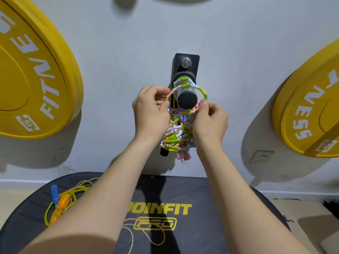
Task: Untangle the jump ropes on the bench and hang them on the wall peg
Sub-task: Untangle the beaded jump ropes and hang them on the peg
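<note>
We see a beaded jump rope (176,132) with green, pink and purple beads looped over the black wall peg (185,92). The rest of it hangs in a bunch under the peg. The left hand (150,110) pinches a bit of the rope beside the peg with its fingers (161,97). The right hand (209,118) pinches the rope on the other side. Down on the dark desk (211,208) lie a yellow rope (60,204) with a blue handle (54,194) and a thin speckled rope (146,233). Big yellow weight plates (31,70) hang on the wall at both sides.
</note>
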Motion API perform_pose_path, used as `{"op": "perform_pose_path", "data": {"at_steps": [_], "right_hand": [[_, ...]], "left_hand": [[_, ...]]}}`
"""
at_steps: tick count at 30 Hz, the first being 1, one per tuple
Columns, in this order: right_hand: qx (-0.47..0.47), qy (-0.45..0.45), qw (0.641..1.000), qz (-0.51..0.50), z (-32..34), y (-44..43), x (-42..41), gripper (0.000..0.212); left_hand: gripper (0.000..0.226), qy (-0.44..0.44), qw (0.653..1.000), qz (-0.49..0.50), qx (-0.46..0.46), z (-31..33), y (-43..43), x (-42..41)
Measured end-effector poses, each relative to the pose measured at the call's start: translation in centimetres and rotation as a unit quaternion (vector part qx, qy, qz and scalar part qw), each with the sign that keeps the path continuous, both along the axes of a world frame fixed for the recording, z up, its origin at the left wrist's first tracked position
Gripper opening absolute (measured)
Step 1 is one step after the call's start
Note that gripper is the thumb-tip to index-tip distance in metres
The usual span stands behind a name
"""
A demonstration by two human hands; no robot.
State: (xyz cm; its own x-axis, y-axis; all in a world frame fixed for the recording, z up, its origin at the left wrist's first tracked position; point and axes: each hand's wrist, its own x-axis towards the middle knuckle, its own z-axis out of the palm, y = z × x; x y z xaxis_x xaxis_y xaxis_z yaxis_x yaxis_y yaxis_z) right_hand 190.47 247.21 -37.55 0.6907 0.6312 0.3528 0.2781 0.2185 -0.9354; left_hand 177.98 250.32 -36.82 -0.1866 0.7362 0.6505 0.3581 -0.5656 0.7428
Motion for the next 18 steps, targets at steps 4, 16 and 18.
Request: {"op": "perform_pose_path", "data": {"at_steps": [4, 16, 18], "right_hand": [[0.002, 0.047, 0.997, 0.065, -0.4, 1.2, 1.1, 0.006], [0.125, -0.215, 0.969, -0.005, -0.4, 3.1, 2.2, 0.026], [0.077, -0.231, 0.969, 0.038, -0.5, 3.5, 2.7, 0.037]], "left_hand": [[0.016, -0.012, 0.999, 0.031, 0.016, -0.8, 1.0, 0.3], [0.067, 0.226, 0.974, -0.034, 0.001, -4.7, 0.7, 1.8], [0.086, 0.265, 0.964, -0.027, -0.021, -4.8, 0.9, 1.5]]}}
